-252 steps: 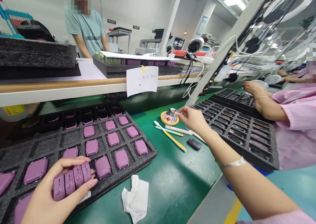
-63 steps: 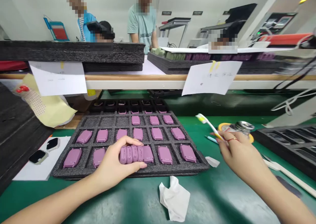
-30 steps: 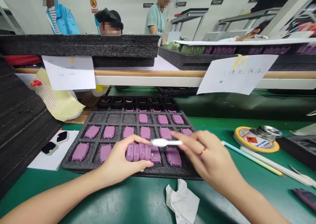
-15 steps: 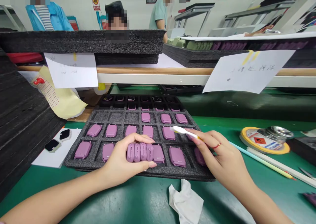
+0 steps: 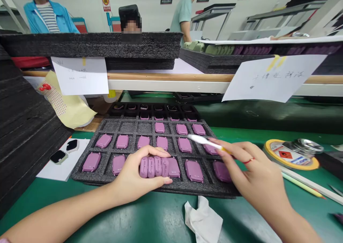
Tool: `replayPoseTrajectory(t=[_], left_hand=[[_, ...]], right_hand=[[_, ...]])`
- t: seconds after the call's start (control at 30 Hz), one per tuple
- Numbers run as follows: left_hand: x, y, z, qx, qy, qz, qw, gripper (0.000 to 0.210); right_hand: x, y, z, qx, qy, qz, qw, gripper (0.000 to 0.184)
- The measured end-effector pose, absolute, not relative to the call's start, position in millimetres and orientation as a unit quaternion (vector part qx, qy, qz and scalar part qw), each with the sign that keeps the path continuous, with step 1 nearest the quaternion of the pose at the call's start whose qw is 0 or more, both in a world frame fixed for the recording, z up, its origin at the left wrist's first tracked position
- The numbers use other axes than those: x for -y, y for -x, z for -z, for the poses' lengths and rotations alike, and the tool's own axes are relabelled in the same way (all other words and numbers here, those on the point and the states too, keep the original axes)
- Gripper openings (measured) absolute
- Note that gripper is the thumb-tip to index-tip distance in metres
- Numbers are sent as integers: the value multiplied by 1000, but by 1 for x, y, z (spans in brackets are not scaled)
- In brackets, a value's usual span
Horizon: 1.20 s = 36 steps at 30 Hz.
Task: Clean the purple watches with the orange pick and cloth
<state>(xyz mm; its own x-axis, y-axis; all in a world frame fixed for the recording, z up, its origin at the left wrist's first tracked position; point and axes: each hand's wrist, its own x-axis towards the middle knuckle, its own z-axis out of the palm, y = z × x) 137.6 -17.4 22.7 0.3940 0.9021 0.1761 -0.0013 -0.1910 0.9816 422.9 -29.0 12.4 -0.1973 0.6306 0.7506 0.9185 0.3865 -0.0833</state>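
Note:
My left hand (image 5: 134,171) is closed around a short row of several purple watch cases (image 5: 154,167), standing on edge side by side above the front of the black foam tray (image 5: 118,126). My right hand (image 5: 249,171) pinches a white brush with a yellow part (image 5: 205,141), much like a toothbrush. Its pale head points left, over the tray's right side and apart from the held cases. More purple watch cases (image 5: 194,170) lie singly in the tray's compartments. Some of the handle is hidden in my fingers.
A crumpled white tissue (image 5: 203,219) lies in front of the tray. On the right are a yellow-rimmed dispenser (image 5: 292,153) and a pencil-like stick (image 5: 302,185). Two watches (image 5: 59,157) rest on white paper at left. A shelf (image 5: 166,85) crosses above; people stand beyond it.
My right hand has moved slightly right and down with the brush, uncovering more of the cases at the tray's right. My left hand keeps its hold on the watch cases.

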Motion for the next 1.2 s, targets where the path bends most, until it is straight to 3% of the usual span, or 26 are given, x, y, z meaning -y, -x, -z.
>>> replayPoseTrajectory(t=[0.2, 0.33, 0.7, 0.9, 0.97, 1.03, 1.1, 1.2], left_hand=[[19, -137, -18, -324, -654, -441, 522, 38], [20, -137, -22, -326, -648, -440, 529, 39], [22, -136, -24, -331, -634, -436, 547, 42], [23, -137, -24, -337, -636, -427, 547, 40], [23, -137, -24, -344, -642, -422, 540, 40], [23, -137, -24, -354, -649, -422, 525, 40], [22, -137, -24, -364, -658, -424, 504, 39], [22, -137, -24, -380, -671, -423, 476, 33]], right_hand=[[21, -449, -4, 707, 590, 159, 357, 36], [23, -450, -6, 699, 621, 135, 328, 30], [13, -522, 7, 672, 658, 185, 285, 34], [15, -478, 2, 681, 625, 182, 337, 38], [23, -437, -6, 711, 589, 132, 361, 34], [34, -395, -19, 758, 511, -80, 397, 37], [42, -360, -33, 763, 461, -254, 376, 46], [44, -328, -50, 735, 421, -404, 345, 53]])
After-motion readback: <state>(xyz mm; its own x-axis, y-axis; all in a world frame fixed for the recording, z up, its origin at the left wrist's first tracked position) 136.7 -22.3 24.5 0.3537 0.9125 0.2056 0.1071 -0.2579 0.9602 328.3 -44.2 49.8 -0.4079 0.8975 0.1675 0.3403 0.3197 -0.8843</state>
